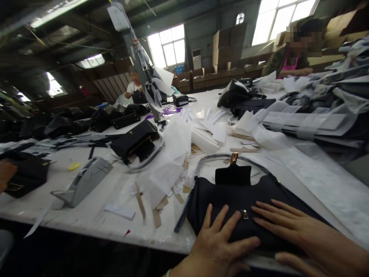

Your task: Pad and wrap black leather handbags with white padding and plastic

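A dark handbag (230,192) lies flat at the table's front edge, with a gold clasp plate on its front. Its flap (233,175) is folded back, a gold fitting at the tip, and the wrapped strap arches behind it. My left hand (217,242) rests on the bag left of the clasp, fingers spread. On the right side of the clasp, my right hand (291,225) lies flat on the leather with fingers stretched out. Neither hand grips anything. The bag's lower edge is partly hidden by my hands.
White packing paper (164,169) and cardboard scraps (157,217) litter the white table. Left are another black handbag (135,140), a grey tape dispenser (89,181) and a co-worker's hand (6,173). Wrapped stacks (305,123) lie right. Two people work across the table.
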Action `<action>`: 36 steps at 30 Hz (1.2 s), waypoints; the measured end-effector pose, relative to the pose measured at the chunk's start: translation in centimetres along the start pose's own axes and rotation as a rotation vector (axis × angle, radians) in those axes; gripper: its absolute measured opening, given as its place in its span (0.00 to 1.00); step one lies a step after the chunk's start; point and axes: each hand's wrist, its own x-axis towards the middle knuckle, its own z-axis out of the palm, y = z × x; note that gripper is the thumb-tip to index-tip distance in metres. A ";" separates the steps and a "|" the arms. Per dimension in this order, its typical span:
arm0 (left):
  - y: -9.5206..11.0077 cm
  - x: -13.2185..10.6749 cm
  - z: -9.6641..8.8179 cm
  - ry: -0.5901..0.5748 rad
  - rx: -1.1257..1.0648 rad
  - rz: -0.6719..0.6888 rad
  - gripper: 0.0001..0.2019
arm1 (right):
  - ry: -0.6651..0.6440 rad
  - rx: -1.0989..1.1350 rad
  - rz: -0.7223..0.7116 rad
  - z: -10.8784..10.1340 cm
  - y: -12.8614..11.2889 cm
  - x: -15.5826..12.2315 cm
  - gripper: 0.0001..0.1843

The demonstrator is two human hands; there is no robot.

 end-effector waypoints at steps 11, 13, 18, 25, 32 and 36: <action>1.2 0.9 -0.2 -0.101 -0.160 -0.027 0.34 | -0.195 -0.095 0.002 1.5 -1.1 1.5 0.30; 1.2 0.9 -0.5 -0.102 -0.206 -0.007 0.32 | -0.196 -0.040 0.021 0.2 -1.3 3.0 0.23; 1.3 0.4 -1.2 -0.066 -0.249 -0.055 0.29 | 0.048 0.182 0.004 -1.5 -3.0 12.3 0.17; 1.3 0.3 0.1 -0.005 -0.199 -0.048 0.29 | -0.213 0.245 0.278 4.9 -8.3 28.1 0.28; 1.0 0.7 -0.2 0.003 -0.181 -0.021 0.27 | -0.368 0.333 0.550 9.6 -9.5 33.5 0.30; 1.0 0.6 -0.7 -0.014 -0.191 -0.037 0.26 | -0.439 0.606 0.610 7.3 -7.6 34.0 0.16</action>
